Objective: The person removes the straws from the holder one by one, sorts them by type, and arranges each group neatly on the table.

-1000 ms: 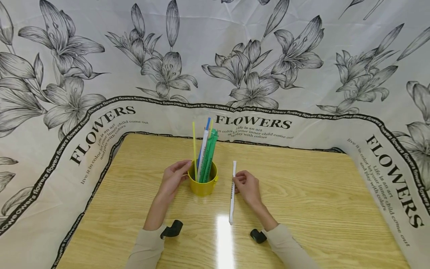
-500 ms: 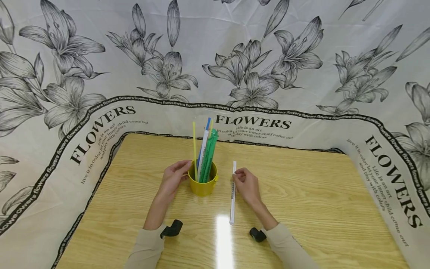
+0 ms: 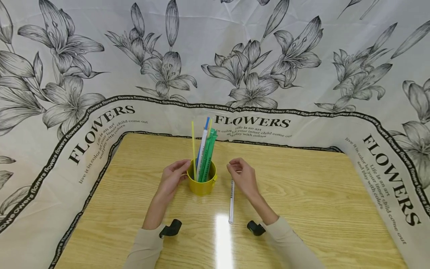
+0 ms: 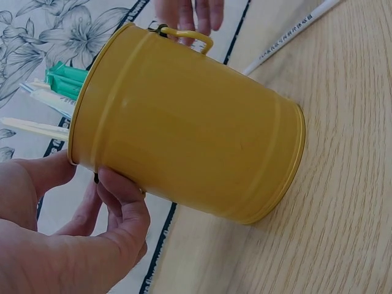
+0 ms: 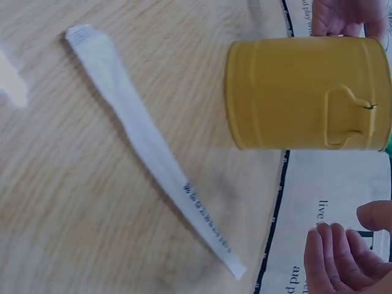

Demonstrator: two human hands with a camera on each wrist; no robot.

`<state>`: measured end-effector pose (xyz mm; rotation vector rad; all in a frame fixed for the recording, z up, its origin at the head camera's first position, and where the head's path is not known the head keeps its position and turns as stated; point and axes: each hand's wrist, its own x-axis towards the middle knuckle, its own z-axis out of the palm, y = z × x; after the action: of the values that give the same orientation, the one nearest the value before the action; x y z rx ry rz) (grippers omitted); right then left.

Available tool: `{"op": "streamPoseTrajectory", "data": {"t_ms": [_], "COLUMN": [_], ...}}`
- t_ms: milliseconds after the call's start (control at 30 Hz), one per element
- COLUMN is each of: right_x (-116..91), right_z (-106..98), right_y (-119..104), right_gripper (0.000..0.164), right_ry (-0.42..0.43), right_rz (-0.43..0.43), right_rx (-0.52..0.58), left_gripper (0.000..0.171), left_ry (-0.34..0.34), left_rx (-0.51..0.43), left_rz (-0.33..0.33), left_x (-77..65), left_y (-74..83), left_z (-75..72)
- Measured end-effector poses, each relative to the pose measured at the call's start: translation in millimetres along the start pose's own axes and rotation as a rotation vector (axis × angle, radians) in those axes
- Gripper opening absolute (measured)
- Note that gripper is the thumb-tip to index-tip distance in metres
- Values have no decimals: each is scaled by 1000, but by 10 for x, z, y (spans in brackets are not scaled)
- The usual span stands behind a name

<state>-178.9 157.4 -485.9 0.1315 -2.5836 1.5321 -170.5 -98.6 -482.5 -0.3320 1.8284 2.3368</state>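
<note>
A small yellow bucket (image 3: 202,186) with side handles stands upright on the table. My left hand (image 3: 170,180) pinches it at the rim and handle on its left side, as the left wrist view (image 4: 79,226) also shows. Inside the bucket stand green-wrapped sticks (image 3: 208,157), a white-wrapped straw (image 3: 202,151), a blue stick (image 3: 207,123) and a thin yellow stick (image 3: 193,149). A white paper-wrapped straw (image 5: 147,141) with printed text lies on the table to the bucket's right. My right hand (image 3: 244,177) hovers over its far end with relaxed fingers, thumb apart, holding nothing.
The wooden table (image 3: 319,194) spreads around both hands. Behind and at its sides hangs a white cloth (image 3: 168,74) with black flower drawings and lettering. Dark wrist devices (image 3: 256,228) sit at both cuffs. A bright light reflection (image 3: 224,243) lies near the front.
My right hand has let go of the straw and moved slightly up and to the left. The straw stays on the table. My left hand and the bucket stay nearly still.
</note>
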Motion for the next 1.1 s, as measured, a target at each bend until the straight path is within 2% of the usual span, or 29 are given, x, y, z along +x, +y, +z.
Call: {"op": "streamPoseTrajectory", "data": {"t_ms": [267,467,833,1100], "right_x": [73,128,199,276], "right_z": [-38,-12,241,379], "right_y": [-250,-414,-605,-610], "right_gripper": [24,22,31,25], "right_ry": [2,15,-14,17], "right_rz": [-42,-82,-86,-73], "right_rx": [42,107,205,184], "left_gripper": [39,39,40,40], "left_ry": [-9,-10,-10,-22], "left_rx": [3,1,-2,-6], "left_rz": [-8,-16,-32,-29], "left_x": [19,21,48,94], "left_y": [15,23,17,42], "left_z": [-2,4,-4,-22]}}
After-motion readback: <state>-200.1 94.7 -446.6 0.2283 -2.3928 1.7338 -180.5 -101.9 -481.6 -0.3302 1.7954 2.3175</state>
